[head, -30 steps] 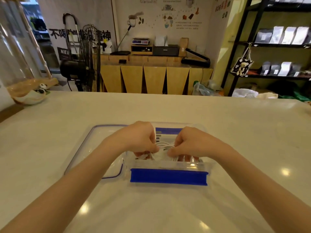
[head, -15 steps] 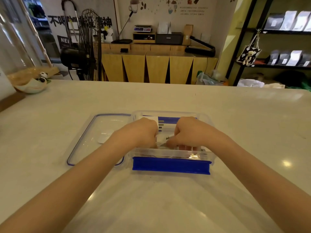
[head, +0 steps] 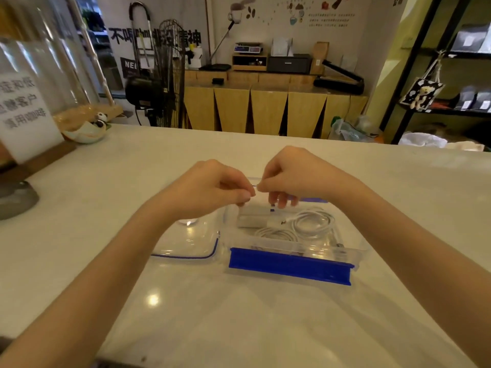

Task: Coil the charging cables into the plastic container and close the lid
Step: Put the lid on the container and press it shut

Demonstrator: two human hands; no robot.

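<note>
head view. large black chinese characters on the wall banner (head: 155, 38) behind the fan (head: 170, 73), partly hidden; white letters "ne" on a dark panel just below. blurred chinese print on the white sign (head: 25, 102) at far left of the desk (head: 265, 314), not readable with certainty. small print on the wall poster (head: 328, 18), too small to read.

clear plastic container (head: 356, 254) open on the desk, blue clip (head: 289, 268) along its near edge. white charging cables (head: 313, 224) coiled inside, beside a white block (head: 252, 217) that could be a charger. clear lid (head: 186, 248) with blue edging flat on the desk, touching the container's left side.

left hand (head: 210, 189) and right hand (head: 292, 176) raised close together above the container's far half, fingertips nearly meeting, both pinching a thin short strip (head: 254, 186) between thumb and forefinger; what the strip is, not clear. other fingers curled. cables below and slightly nearer than the hands, not touched by either.
</note>
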